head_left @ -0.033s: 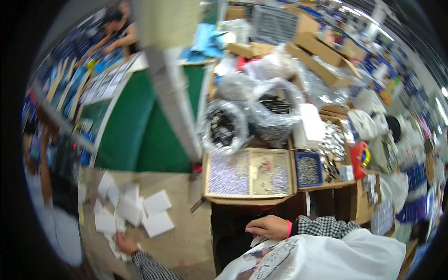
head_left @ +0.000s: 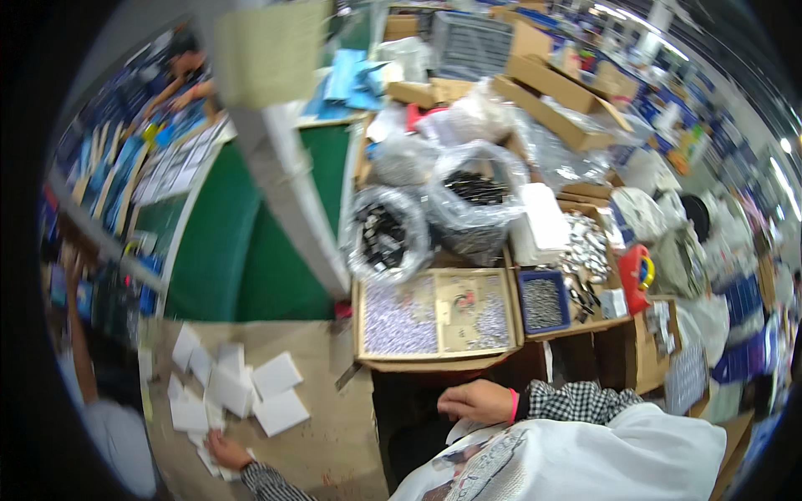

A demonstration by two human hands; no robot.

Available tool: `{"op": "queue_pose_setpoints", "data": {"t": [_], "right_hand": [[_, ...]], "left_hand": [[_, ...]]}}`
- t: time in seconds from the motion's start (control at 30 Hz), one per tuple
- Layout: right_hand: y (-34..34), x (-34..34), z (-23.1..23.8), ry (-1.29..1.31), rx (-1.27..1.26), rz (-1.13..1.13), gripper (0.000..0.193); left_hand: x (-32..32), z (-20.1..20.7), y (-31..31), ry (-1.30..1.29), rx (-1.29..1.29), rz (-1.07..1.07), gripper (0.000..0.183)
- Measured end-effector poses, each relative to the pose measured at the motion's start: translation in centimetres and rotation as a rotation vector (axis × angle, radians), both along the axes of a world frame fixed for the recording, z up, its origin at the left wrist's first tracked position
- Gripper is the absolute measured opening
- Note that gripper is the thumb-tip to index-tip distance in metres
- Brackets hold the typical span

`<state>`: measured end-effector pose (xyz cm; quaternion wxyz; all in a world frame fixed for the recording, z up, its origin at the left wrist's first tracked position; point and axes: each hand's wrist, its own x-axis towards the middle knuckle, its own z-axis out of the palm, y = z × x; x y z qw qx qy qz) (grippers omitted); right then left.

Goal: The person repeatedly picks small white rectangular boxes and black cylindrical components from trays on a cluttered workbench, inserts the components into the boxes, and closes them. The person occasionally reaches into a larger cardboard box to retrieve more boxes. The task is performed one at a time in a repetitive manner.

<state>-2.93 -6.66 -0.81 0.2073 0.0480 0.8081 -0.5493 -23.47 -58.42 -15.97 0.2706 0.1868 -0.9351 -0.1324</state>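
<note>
My left hand (head_left: pixel 229 452) is down on the brown-covered table at the lower left, fingers curled around the edge of a white card among several small white pieces. Just beyond it lies a loose heap of square white cards (head_left: pixel 228 391), overlapping at different angles. Over my lap, at the table's right side, is my right hand (head_left: pixel 478 402), with a pink band at the wrist. Its fingers are bent and pressed together; a whitish edge shows below them, but what they hold is hidden.
Ahead stands a divided tray (head_left: pixel 399 316) of small pale parts, beside a blue bin (head_left: pixel 543 302) of small metal pieces. Behind are plastic bags (head_left: pixel 386 234) of dark parts. A grey post (head_left: pixel 288 184) rises by the green surface (head_left: pixel 213 242). Another person (head_left: pixel 188 75) works at far left.
The whole view has shifted slightly, so the trays and bags sit a little further left. Both hands stay in nearly the same place, and the white cards look unmoved.
</note>
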Motion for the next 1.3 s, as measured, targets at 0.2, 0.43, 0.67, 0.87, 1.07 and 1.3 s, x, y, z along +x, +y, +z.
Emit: {"op": "queue_pose_setpoints", "data": {"t": [0.2,0.43,0.67,0.87,1.07,1.3], "right_hand": [[11.7,-3.3,0.0,0.25,0.131,-0.706,0.027],[30.2,-3.5,-0.4,0.506,0.836,-1.203,0.044],[36.2,-2.4,-2.1,0.158,0.503,-1.182,0.045],[33.2,2.3,-0.5,0.342,-0.172,-1.318,0.028],[22.2,5.9,1.8,0.143,-0.758,-1.019,0.016],[16.7,7.2,2.1,0.066,-0.664,-0.618,0.013]], "left_hand": [[4.2,5.4,10.9,0.215,0.465,-0.326,0.018],[8.6,10.0,23.1,0.029,0.654,-0.482,0.02],[10.0,9.4,30.9,0.007,0.767,-0.709,0.014],[11.3,11.7,38.8,-0.087,1.1,-0.91,0.015],[13.0,15.0,48.7,-0.68,1.868,-1.353,0.068],[14.7,16.6,52.6,-1.212,1.85,-1.677,0.109]]}}
